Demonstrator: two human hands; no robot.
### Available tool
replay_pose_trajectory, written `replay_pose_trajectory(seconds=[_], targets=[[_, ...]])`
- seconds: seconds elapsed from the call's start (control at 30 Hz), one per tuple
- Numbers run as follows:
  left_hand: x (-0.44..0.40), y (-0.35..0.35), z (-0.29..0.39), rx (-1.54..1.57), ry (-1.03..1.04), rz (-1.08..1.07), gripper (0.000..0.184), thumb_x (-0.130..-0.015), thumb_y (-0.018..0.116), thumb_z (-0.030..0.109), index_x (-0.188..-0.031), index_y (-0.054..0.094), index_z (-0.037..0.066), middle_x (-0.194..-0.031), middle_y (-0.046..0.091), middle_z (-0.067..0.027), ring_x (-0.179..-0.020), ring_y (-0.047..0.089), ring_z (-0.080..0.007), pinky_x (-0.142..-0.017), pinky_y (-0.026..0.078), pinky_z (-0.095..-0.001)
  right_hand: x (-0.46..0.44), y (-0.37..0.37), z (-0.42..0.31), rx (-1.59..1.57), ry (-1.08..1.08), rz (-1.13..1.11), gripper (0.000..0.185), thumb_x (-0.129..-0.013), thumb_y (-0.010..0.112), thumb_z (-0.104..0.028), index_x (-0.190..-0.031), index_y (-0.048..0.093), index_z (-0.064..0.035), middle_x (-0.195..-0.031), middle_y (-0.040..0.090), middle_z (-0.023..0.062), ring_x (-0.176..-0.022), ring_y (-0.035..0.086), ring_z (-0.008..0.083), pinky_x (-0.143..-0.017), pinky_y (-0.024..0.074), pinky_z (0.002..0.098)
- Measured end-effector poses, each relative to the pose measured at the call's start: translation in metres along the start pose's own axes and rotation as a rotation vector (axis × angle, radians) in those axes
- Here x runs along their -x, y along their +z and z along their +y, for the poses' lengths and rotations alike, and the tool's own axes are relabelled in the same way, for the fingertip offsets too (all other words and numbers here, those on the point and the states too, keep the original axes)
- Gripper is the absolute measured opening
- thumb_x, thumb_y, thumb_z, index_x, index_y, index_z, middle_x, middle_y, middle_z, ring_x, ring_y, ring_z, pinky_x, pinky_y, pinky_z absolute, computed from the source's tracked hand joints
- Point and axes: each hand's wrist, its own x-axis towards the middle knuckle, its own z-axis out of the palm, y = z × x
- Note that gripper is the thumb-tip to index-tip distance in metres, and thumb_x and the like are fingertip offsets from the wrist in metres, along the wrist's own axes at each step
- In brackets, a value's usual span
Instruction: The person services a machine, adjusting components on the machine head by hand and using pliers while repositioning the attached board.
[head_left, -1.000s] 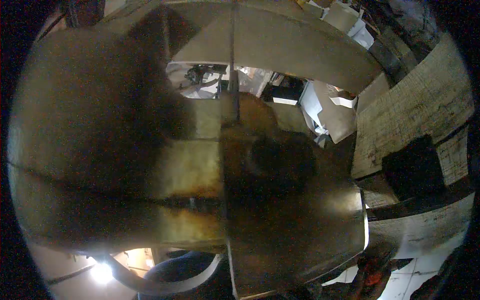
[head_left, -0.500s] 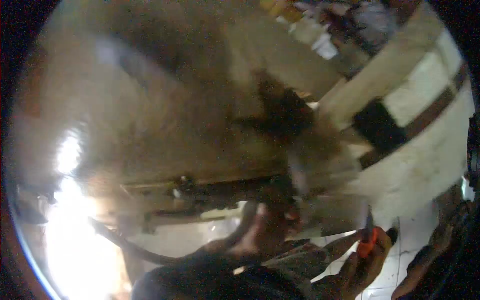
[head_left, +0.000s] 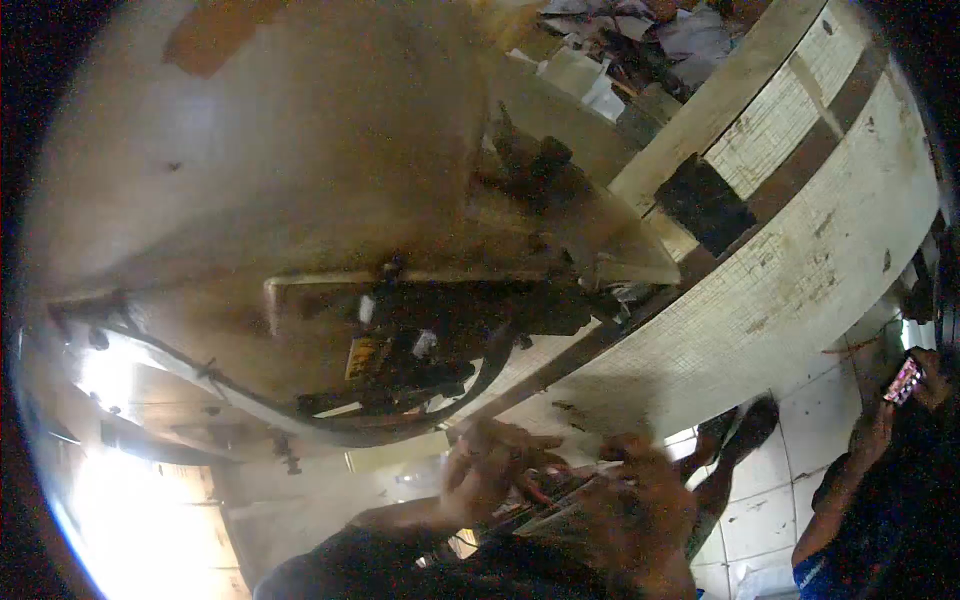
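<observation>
Low in the head view, my left hand (head_left: 488, 468) is closed, its fingers curled round something I cannot make out. A small red object (head_left: 535, 486) shows between my hands, close to my left fingers. My right hand (head_left: 640, 500) is just to its right, blurred and also closed, on something hidden by the blur. Above my hands is the open underside of a large brownish panel (head_left: 330, 200), with a dark recess holding several parts and a yellow label (head_left: 362, 357). A curved pale rim (head_left: 250, 400) runs below the recess.
A pale, stained surface with a grid pattern (head_left: 780, 290) curves across the right, with a black patch (head_left: 705, 205) on it. Papers (head_left: 600, 95) lie heaped at the top. Another person's hand (head_left: 875, 430) holds a phone (head_left: 904, 380) at the far right. Tiled floor (head_left: 770, 500) shows below.
The view has swung away from the large panel, bringing my hands into sight. My right hand, lately farther right with an orange-red object, has come left beside my left hand.
</observation>
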Motion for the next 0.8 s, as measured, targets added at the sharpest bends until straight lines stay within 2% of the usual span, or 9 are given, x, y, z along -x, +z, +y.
replay_pose_trajectory(seconds=[0.1,0.17,0.27,0.37,0.5,0.53,0.63,0.77,0.8], targets=[[0.015,-0.010,-0.004,-0.032,-0.041,0.147,0.024,-0.099,0.050,0.022,-0.108,0.048,0.000,-0.089,0.060,-0.0142,-0.081,0.063,-0.0215,-0.073,0.056,-0.0356,-0.047,-0.020,-0.016,-0.222,0.002,0.051,0.034,-0.078,0.075,-0.014,-0.106,0.062,-0.0023,-0.104,0.061,0.0180,-0.087,0.065,0.0336,-0.076,0.0551,0.0354],[0.009,0.008,0.003,0.006,0.039,0.249,0.034,-0.096,0.058,0.026,-0.116,0.046,0.002,-0.095,0.061,-0.0120,-0.079,0.062,-0.0173,-0.066,0.054,-0.0310,-0.080,0.001,-0.014,-0.255,-0.464,0.118,0.027,-0.079,0.073,-0.012,-0.104,0.064,-0.0042,-0.097,0.064,0.0161,-0.081,0.066,0.0324,-0.065,0.0536,0.0353],[0.015,0.012,0.015,-0.065,0.083,0.417,0.046,-0.094,0.064,0.029,-0.124,0.043,0.001,-0.096,0.062,-0.0121,-0.078,0.063,-0.0179,-0.061,0.053,-0.0300,-0.103,0.025,-0.027,-0.216,-0.449,0.101,0.021,-0.082,0.072,-0.012,-0.100,0.064,-0.0055,-0.087,0.065,0.0147,-0.072,0.065,0.0314,-0.057,0.0502,0.0365],[0.012,0.009,0.014,0.074,-0.019,0.228,0.059,-0.101,0.040,0.038,-0.149,0.027,0.007,-0.150,0.036,-0.0116,-0.134,0.040,-0.0280,-0.110,0.034,-0.0427,-0.108,0.029,-0.017,-0.335,-0.527,0.187,0.014,-0.084,0.071,-0.015,-0.091,0.064,-0.0059,-0.078,0.065,0.0135,-0.067,0.064,0.0306,-0.054,0.0491,0.0369],[0.050,-0.007,-0.014,0.068,0.051,0.302,0.066,-0.098,0.050,0.022,-0.154,0.015,0.014,-0.140,0.045,-0.0122,-0.122,0.051,-0.0289,-0.096,0.047,-0.0441,-0.079,0.066,-0.009,-0.244,-0.433,-0.018,0.028,-0.089,0.063,-0.021,-0.113,0.062,-0.0076,-0.099,0.063,0.0167,-0.088,0.061,0.0363,-0.073,0.0509,0.0468],[0.052,-0.012,-0.022,0.413,-0.032,0.273,0.069,-0.097,0.051,0.020,-0.154,0.013,0.015,-0.131,0.051,-0.0117,-0.114,0.055,-0.0276,-0.091,0.049,-0.0434,-0.080,0.067,-0.002,-0.211,-0.433,-0.030,0.025,-0.089,0.063,-0.020,-0.111,0.063,-0.0083,-0.099,0.063,0.0169,-0.088,0.061,0.0364,-0.073,0.0509,0.0463],[-0.013,0.074,-0.033,0.105,-0.052,0.377,0.054,-0.094,0.056,0.026,-0.143,0.038,0.011,-0.095,0.060,-0.0077,-0.088,0.061,-0.0223,-0.074,0.052,-0.0396,-0.096,-0.023,0.051,-0.272,-0.342,-0.103,0.022,-0.089,0.062,-0.019,-0.109,0.063,-0.0093,-0.099,0.063,0.0177,-0.090,0.061,0.0382,-0.076,0.0500,0.0476],[0.042,0.016,-0.015,0.519,-0.195,0.317,0.042,-0.083,0.062,0.050,-0.078,0.047,0.011,-0.073,0.052,-0.0069,-0.071,0.057,-0.0209,-0.060,0.048,-0.0387,-0.099,0.004,0.007,-0.242,-0.417,0.015,0.030,-0.083,0.073,-0.023,-0.104,0.064,-0.0026,-0.077,0.066,0.0139,-0.071,0.064,0.0308,-0.067,0.0497,0.0434],[0.066,-0.006,-0.006,0.464,-0.241,0.303,0.041,-0.085,0.060,0.050,-0.083,0.049,0.011,-0.074,0.053,-0.0073,-0.073,0.058,-0.0215,-0.063,0.048,-0.0449,-0.099,0.011,-0.006,-0.244,-0.414,0.010,0.030,-0.083,0.073,-0.023,-0.104,0.064,-0.0026,-0.077,0.066,0.0139,-0.071,0.064,0.0308,-0.067,0.0497,0.0434]])
